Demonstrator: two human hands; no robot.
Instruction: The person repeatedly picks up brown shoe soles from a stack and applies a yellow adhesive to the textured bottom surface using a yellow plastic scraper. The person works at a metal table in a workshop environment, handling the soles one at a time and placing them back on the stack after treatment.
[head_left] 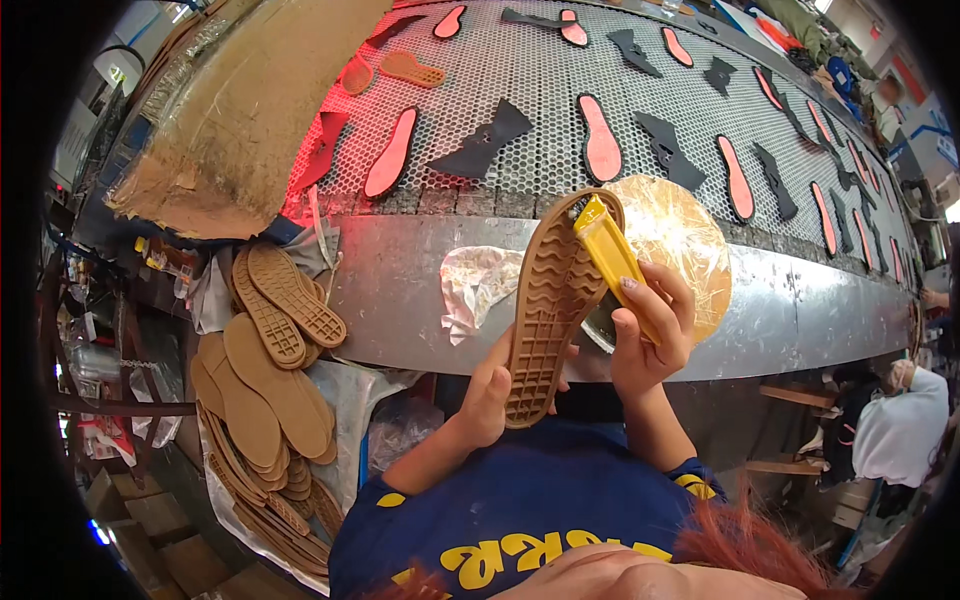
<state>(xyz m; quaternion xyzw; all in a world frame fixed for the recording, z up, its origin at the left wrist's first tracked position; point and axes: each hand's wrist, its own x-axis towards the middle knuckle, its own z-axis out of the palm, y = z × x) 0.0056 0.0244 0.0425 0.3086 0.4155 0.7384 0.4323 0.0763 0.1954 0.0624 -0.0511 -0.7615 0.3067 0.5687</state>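
Note:
My left hand is closed around the lower edge of a brown shoe sole, which it holds up tilted in front of me. The sole's face toward me has wavy ribs at the top and a square grid lower down. In my right hand is a yellow-handled brush, gripped between thumb and fingers. Its dark bristle end meets the sole near the upper tip, with the bristles partly hidden. Behind my right hand stands a round container with a shiny, film-covered yellowish top; the hand hides part of it.
A metal ledge borders a mesh conveyor bearing pink-topped insoles and black upper pieces. Crumpled, stained paper lies on the ledge. Brown soles are piled at left below a cardboard-covered hood. Another person is at right.

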